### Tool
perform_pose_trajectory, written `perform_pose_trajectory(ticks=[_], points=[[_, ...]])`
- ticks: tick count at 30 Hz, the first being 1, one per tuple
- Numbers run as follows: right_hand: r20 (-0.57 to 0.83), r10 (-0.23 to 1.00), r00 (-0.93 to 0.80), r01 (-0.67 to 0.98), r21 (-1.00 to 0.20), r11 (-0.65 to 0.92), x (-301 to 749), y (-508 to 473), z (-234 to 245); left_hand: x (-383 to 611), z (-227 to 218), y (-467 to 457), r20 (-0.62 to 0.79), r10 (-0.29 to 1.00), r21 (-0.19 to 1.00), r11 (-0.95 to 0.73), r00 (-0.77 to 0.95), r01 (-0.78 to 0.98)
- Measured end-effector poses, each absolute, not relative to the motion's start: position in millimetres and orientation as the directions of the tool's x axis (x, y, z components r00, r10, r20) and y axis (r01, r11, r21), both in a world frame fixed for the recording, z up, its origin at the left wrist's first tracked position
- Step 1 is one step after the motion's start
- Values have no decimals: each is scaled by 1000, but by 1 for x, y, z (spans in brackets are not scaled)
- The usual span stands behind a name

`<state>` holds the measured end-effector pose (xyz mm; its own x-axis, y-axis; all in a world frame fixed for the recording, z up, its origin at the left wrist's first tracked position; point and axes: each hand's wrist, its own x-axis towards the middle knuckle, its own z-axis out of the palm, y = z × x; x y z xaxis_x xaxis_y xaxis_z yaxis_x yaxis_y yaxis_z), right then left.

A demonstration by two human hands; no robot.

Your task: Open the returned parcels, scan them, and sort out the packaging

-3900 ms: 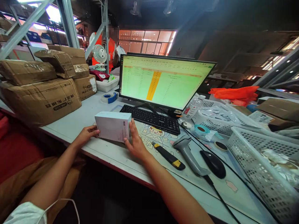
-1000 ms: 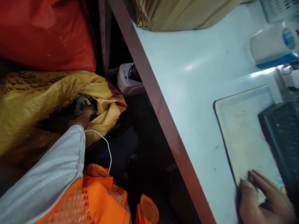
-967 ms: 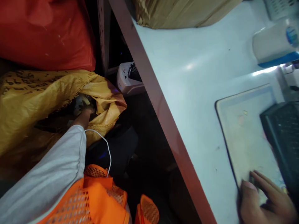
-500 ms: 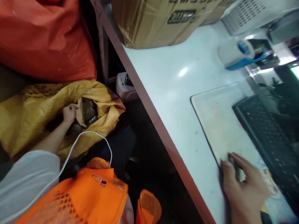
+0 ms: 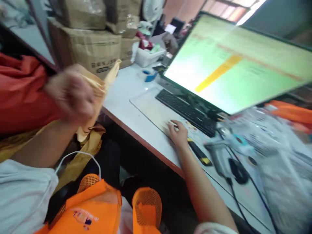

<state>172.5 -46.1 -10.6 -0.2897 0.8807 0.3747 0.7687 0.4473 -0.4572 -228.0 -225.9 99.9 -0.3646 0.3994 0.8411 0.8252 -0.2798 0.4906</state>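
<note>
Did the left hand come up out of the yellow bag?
Yes. The left hand has risen from below the table edge to above it, gripping a tan packet.

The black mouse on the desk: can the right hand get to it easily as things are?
Probably yes. The right hand rests flat on the desk mat, empty; the mouse lies further right, and only the yellow-black cutter and grey scanner lie between.

Left hand (image 5: 70, 94) at 9 o'clock, blurred, gripping yellow parcel (image 5: 102, 87). Right hand (image 5: 179, 133) flat on desk mat (image 5: 151, 107), centre. Monitor (image 5: 234, 68) at 2 o'clock.
</note>
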Motion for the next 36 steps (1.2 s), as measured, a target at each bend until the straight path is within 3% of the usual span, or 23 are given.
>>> perform_pose_trajectory(ticks=[2, 4, 6, 8, 11, 14, 16, 19, 23, 26, 28, 32, 36], points=[[394, 894, -215, 780, -481, 400, 196, -52, 4, -171, 87, -194, 832, 546, 232, -497, 94, 837], [421, 897, -133, 821, -460, 338, 229, -60, 18, -114, 63, -166, 698, 535, 66, -710, 476, 701], [441, 897, -29, 888, -400, 225, 267, -69, 29, -62, 35, -150, 531, 456, 12, -847, 715, 531], [441, 893, 85, 946, -318, 67, 304, -80, 37, -21, 12, -147, 441, 362, -32, -908, 821, 418], [347, 902, 256, 957, -223, -186, 344, -94, 41, 20, -8, -166, 384, 439, -49, -869, 812, 492], [110, 921, 374, 918, -182, -352, 359, -101, 37, 40, -18, -199, 378, 578, -14, -777, 723, 629], [6, 917, 400, 905, -161, -393, 357, -99, 33, 45, -28, -218, 376, 596, -6, -764, 709, 645], [0, 914, 406, 907, -121, -403, 347, -89, 32, 45, -43, -232, 335, 596, 4, -775, 730, 631], [-11, 921, 390, 914, -116, -389, 334, -82, 58, 24, -31, -231, 321, 527, 152, -849, 787, 506], [-120, 975, 187, 934, -285, -214, 324, -99, 101, -14, -3, -230, 341, 396, 364, -892, 853, 268], [-253, 965, -63, 898, -436, -56, 313, -120, 133, -46, 11, -229, 360, 439, 473, -846, 823, 244], [-451, 803, -390, 817, -572, 76, 276, -159, 178, -109, 13, -218, 417, 748, 518, -663, 517, 541], [-470, 694, -545, 764, -619, 181, 244, -167, 180, -159, -7, -192, 395, 858, 490, -499, 329, 715]])
